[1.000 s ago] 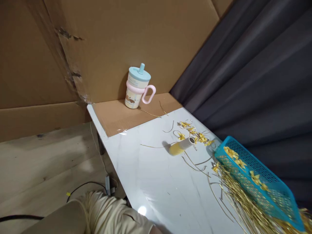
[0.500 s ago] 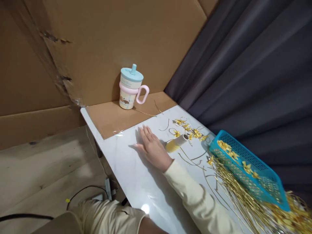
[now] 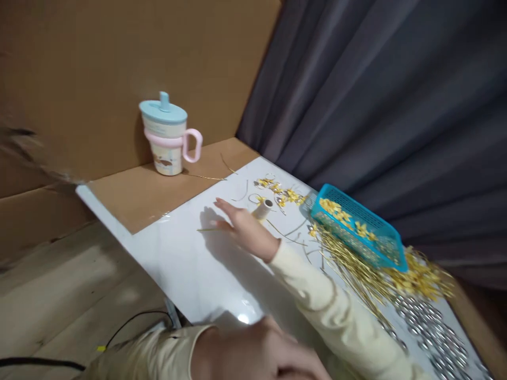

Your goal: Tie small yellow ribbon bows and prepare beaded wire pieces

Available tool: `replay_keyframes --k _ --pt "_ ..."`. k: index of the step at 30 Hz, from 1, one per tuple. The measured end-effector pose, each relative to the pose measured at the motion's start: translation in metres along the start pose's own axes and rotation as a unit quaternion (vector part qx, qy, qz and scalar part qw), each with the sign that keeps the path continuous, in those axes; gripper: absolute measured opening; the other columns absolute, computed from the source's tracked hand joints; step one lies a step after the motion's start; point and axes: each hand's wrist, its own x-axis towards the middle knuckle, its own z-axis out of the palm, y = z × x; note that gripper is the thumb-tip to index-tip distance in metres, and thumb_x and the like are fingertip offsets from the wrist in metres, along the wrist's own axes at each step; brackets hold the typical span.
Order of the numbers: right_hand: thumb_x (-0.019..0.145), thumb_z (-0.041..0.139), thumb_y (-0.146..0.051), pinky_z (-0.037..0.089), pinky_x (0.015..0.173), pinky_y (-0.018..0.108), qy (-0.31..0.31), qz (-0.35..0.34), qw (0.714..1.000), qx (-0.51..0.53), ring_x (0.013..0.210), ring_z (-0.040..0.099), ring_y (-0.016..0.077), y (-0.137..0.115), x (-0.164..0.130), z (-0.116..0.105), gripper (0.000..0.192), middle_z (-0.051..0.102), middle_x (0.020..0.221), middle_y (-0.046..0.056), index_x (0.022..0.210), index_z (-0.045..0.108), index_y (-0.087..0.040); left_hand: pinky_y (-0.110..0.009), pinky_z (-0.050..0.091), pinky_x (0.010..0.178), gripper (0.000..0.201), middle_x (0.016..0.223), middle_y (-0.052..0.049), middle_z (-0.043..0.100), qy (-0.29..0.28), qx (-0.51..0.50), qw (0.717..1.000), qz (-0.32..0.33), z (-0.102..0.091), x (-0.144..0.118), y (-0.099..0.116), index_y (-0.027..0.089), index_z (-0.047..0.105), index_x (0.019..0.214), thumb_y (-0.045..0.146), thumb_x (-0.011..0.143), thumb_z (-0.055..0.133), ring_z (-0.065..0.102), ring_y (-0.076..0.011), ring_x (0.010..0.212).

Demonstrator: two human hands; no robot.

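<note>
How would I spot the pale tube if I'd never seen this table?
Find the white table beside the dark curtain, then the right hand over it. Beside that hand, partly hidden by it, is the pale tube. Unlike the yellow flowers and thin wires near it, it has a dark round hole in its end.

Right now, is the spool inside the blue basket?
No, the spool is on the table, partly hidden behind the right hand.

I'm making out no readable text here. The cup (image 3: 165, 138) is carrying small faint lettering on its side, just under the lid (image 3: 163, 111), plus printed marks lower down, but they're coming through too small and blurry to spell out.
</note>
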Motion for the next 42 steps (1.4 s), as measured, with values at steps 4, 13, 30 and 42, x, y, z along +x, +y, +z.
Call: replay_keyframes --k 4,13,30,42 --pt "0.094 0.050 -0.022 0.053 0.073 0.024 0.062 0.083 0.991 0.087 0.082 0.069 0.0144 0.001 -0.102 -0.073 0.018 0.073 0.094 0.005 0.098 0.066 -0.015 -0.019 0.030 0.048 0.033 0.053 0.005 0.043 0.124 -0.113 0.979 -0.117 0.000 -0.004 0.014 0.014 0.071 0.085 0.040 0.090 0.052 0.030 -0.0064 0.047" --pt "0.095 0.041 -0.013 0.051 0.078 0.024 0.095 0.133 0.967 0.194 0.091 0.062 0.0127 -0.035 -0.234 -0.056 0.028 0.064 0.106 0.010 0.121 0.051 -0.015 -0.024 0.013 0.046 0.039 0.048 0.010 0.022 0.069 -0.161 0.967 -0.183 0.026 0.016 0.015 0.012 0.066 0.082 0.049 0.085 0.056 0.018 -0.0066 0.046" --pt "0.082 0.038 -0.004 0.027 0.046 0.025 0.276 0.059 0.959 -0.033 0.052 0.039 0.0124 -0.038 -0.257 -0.029 0.019 0.048 0.061 0.000 0.073 0.041 -0.021 -0.024 0.016 0.045 0.030 0.050 0.008 0.025 0.002 -0.056 0.979 -0.197 0.042 0.024 0.020 0.014 0.056 0.072 0.037 0.090 0.049 0.021 -0.0073 0.048" --pt "0.091 0.049 -0.010 0.044 0.052 0.021 0.394 0.142 0.904 0.083 0.055 0.057 0.0092 -0.045 -0.267 -0.023 0.014 0.064 0.071 0.001 0.082 0.055 -0.018 -0.023 0.016 0.045 0.033 0.048 0.008 0.023 0.000 -0.041 0.976 -0.215 0.047 0.026 0.019 0.013 0.069 0.083 0.040 0.088 0.051 0.021 -0.0077 0.046"
